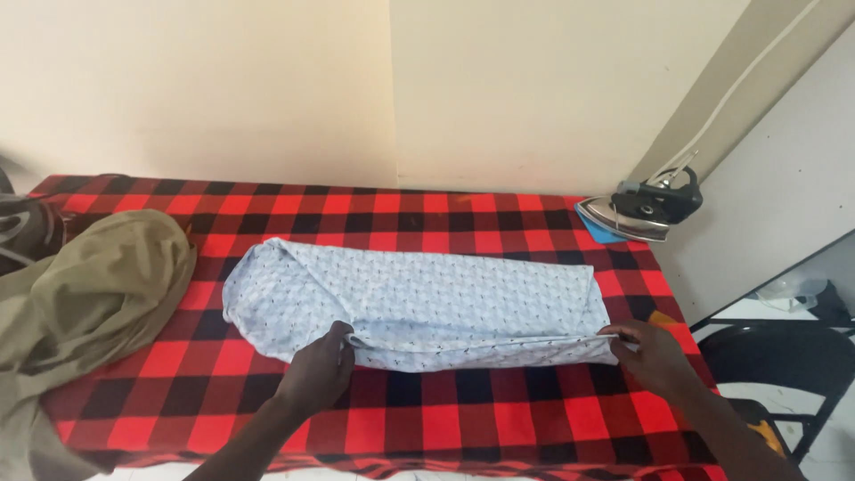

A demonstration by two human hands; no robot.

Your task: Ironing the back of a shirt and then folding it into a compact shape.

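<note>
Head view: looked down on a table draped in a red-and-black checked cloth (pixel 463 419), pale wall behind.
Folded garment (pixel 419 303): light blue with a fine dark print, laid lengthwise across the middle of the checked cloth, folded into a long band.
Left hand (pixel 316 370): at the near edge of the folded garment, left of its middle; fingers closed, pinching the fabric's fold.
Right hand (pixel 650 356): at the garment's near right corner; fingers closed on the edge, pulled taut toward the left hand.
Between the hands: near hem stretched in a straight line.
Olive-green garment (pixel 89 294): heaped loosely on the table's left end, spilling over the near edge, well apart from the blue one.
Iron (pixel 646 209): silver soleplate, dark handle, resting tilted on a blue pad at the far right corner, white cord running up the wall.
Dark chair (pixel 775 356): right of the table, on a light floor.
Far left edge: dark patterned item, too cropped to tell.
</note>
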